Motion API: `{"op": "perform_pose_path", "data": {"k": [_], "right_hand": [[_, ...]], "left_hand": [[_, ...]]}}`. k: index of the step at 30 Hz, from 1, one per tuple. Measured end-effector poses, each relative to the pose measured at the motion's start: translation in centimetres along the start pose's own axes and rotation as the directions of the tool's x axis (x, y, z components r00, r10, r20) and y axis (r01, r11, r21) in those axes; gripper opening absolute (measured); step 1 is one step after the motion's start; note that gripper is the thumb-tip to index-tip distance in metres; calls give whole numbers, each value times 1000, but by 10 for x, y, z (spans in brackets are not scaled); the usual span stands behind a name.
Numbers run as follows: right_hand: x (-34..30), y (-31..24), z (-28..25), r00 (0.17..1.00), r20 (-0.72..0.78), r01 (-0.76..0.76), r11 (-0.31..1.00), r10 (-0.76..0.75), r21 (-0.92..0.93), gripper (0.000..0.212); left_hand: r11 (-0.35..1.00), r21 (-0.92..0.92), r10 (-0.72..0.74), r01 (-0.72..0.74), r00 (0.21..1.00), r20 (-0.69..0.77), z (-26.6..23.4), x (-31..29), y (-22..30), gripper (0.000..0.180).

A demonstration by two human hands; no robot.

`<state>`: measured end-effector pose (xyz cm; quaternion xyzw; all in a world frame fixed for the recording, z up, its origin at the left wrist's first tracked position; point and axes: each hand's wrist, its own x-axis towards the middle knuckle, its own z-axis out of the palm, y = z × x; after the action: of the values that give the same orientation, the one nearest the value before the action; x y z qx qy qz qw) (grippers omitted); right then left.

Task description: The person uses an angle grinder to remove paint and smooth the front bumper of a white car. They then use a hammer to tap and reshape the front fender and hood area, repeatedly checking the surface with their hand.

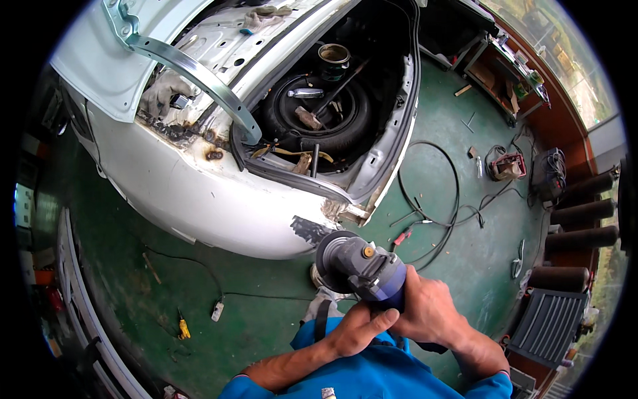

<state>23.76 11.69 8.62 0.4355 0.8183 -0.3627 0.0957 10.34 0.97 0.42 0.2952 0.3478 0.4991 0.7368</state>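
Observation:
An angle grinder [372,269] with a blue and dark grey body is in front of me, its disc [330,261] side on near the corner of a white car body [219,213]. My right hand [428,307] wraps round the grinder's body. My left hand [359,329] grips the same tool from the left and below, its thumb lying across toward the right hand; some of its fingers are hidden. Just beyond the disc is a dark grey patch [309,229] on the car's white panel, beside a rusty, bare-metal corner [334,210]. Whether the disc touches the panel I cannot tell.
In the open trunk lie a spare tyre [316,139], a can [333,61] and a hammer [310,118]. A curved metal hinge arm [199,76] crosses above the body. A black cable [457,193] loops over the green floor at right. Gas cylinders [581,238] line the right wall.

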Motion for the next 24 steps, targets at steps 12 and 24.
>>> {"op": "perform_pose_path", "data": {"k": [12, 24], "right_hand": [[0, -16, -1, 999, 30, -34, 998, 36, -58, 54], [-1, -52, 10, 989, -143, -72, 979, 45, -191, 68]], "left_hand": [[995, -102, -7, 13, 998, 64, -7, -8, 9, 53], [972, -226, 68, -65, 998, 3, -24, -12, -11, 55]]}}
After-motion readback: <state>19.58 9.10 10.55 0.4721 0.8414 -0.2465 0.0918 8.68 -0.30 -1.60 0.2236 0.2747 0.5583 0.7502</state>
